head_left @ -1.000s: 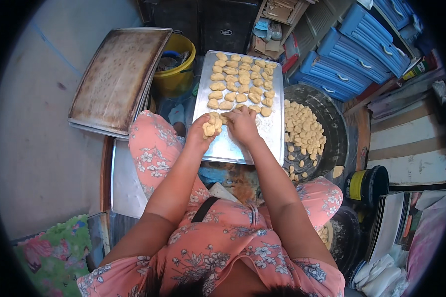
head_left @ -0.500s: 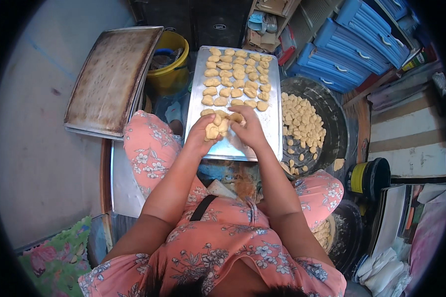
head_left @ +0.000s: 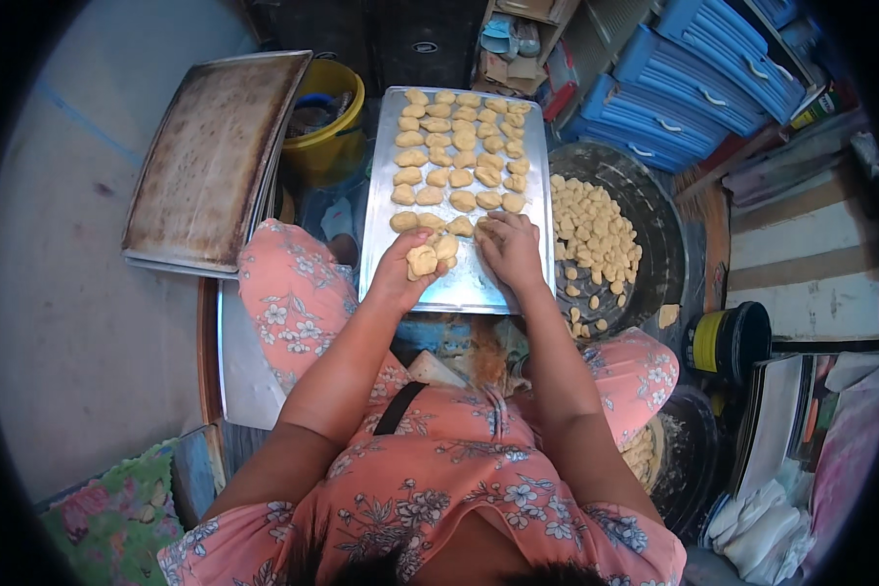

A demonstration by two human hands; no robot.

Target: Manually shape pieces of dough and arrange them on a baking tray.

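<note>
A metal baking tray (head_left: 474,288) lies before me, its far part covered by rows of pale yellow dough pieces (head_left: 462,142). Over the tray's near left part, my left hand (head_left: 397,275) is closed around a small bunch of dough pieces (head_left: 424,260). My right hand (head_left: 514,252) is down at the right end of the nearest row, its fingers closed on a dough piece that they mostly hide. To the right of the tray, a wide dark round basin (head_left: 662,225) holds a heap of similar small dough pieces (head_left: 593,230).
Stained baking trays (head_left: 210,156) lean at the left beside a yellow bucket (head_left: 337,146). Blue drawers (head_left: 669,103) stand at the far right. Nearer on the right are a black tub with a yellow label (head_left: 731,344) and another dark basin (head_left: 689,459). My bent knees flank the tray.
My right hand has moved right, away from my left hand, and down to the tray with a dough piece. The nearest row now shows more pieces. My left hand still holds its bunch.
</note>
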